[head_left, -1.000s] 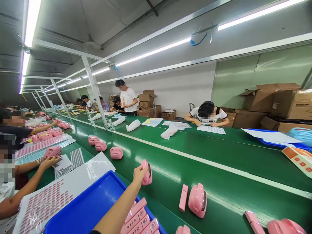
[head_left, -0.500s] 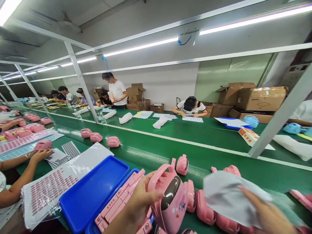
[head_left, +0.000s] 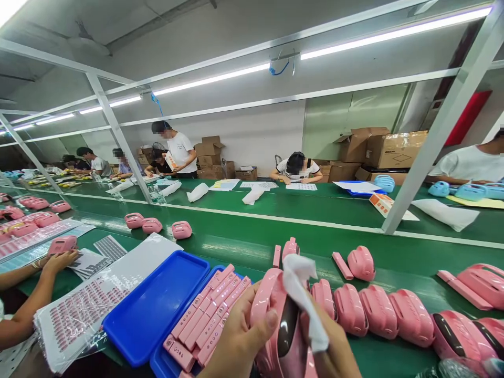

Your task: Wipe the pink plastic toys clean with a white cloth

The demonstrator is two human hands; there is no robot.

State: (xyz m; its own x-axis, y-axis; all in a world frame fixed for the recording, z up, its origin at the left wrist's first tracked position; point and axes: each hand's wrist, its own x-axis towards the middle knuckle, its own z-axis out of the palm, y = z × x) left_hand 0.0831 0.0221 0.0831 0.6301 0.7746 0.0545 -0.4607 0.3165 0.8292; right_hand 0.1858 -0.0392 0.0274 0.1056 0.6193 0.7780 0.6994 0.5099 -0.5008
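- The left hand (head_left: 240, 341) grips a pink toy case (head_left: 281, 325) at the bottom middle of the view, thumb laid across its rounded pink side, just above the near edge of the green belt (head_left: 244, 247).
- The case is glossy pink plastic with a curved handle along its top and a dark brown, shiny oval panel down its front face; its lower part runs out of view.
- The right hand (head_left: 334, 346) is closed around a white cloth (head_left: 303, 294), which is pressed against the top and front of the case; the cloth's loose corner stands up above the handle.
- Just right of the case, a row of pink cases (head_left: 378, 310) lies on the belt, packed side by side.
- Further back on the belt lie single pink cases, each with a flat pink bar (head_left: 342, 265) beside it.
- To the left of the held case sit two blue trays (head_left: 153, 310); one is filled with pink key strips (head_left: 208, 317), the other overlaps it.
- A sheet of pink stickers (head_left: 79, 315) lies left of the trays, near a co-worker's hand (head_left: 57, 261) that rests by a pink case.
- Other people work along the far side of the line.
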